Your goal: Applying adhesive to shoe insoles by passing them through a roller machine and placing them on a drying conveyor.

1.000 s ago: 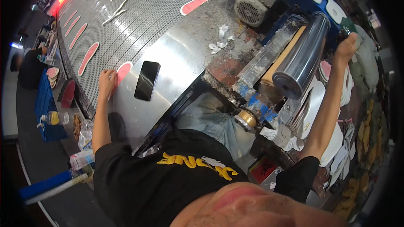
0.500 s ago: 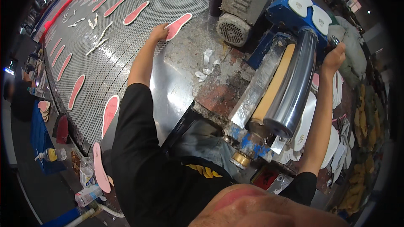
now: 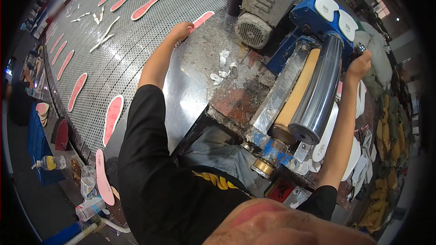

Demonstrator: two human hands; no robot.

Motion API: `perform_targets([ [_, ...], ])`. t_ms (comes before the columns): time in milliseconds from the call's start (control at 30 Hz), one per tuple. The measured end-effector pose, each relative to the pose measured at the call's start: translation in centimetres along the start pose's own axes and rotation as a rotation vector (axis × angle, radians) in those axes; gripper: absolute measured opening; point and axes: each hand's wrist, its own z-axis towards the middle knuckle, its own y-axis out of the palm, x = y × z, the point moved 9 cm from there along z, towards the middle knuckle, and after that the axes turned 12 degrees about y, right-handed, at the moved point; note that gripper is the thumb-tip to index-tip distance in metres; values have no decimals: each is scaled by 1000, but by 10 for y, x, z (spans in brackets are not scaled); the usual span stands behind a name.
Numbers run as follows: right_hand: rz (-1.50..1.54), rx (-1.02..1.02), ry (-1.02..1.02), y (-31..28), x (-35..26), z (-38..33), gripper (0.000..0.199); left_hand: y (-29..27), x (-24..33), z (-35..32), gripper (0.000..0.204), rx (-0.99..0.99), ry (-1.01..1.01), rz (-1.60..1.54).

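My left hand (image 3: 182,31), arm stretched out, is at the near end of a pink insole with a white rim (image 3: 202,17). Its fingers are bunched on that insole, at the right edge of a perforated metal conveyor (image 3: 131,41). On the right, my right hand (image 3: 359,66) is closed round a handle with a shiny metal end (image 3: 360,47) beside the roller machine. Between my arms lies that machine's large polished roller (image 3: 318,95), next to a tan roller (image 3: 297,93). More pink insoles (image 3: 113,118) lie spaced along the conveyor.
A grey motor (image 3: 254,29) stands behind the rollers. Two white insole pieces (image 3: 326,7) rest on the blue housing (image 3: 302,11). White scraps (image 3: 218,78) litter the worn metal table. White insoles (image 3: 323,147) are piled under my right forearm. Plastic bottles (image 3: 88,186) stand at lower left.
My left hand has moved a little right and away from me, and the insole at it has shifted the same way. My right hand stays on the handle.
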Motion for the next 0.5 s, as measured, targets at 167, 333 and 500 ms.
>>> perform_targets([
  [167, 28, -23, 42, 11, 3, -3, 58, -29, -3, -7, 39, 85, 92, 84],
  [333, -56, 27, 30, 11, -5, -10, 61, -66, 44, -27, 25, 362, 142, 2],
  [500, -368, 178, -430, 10, -25, -11, 54, -21, 125, -103, 26, 211, 129, 8],
])
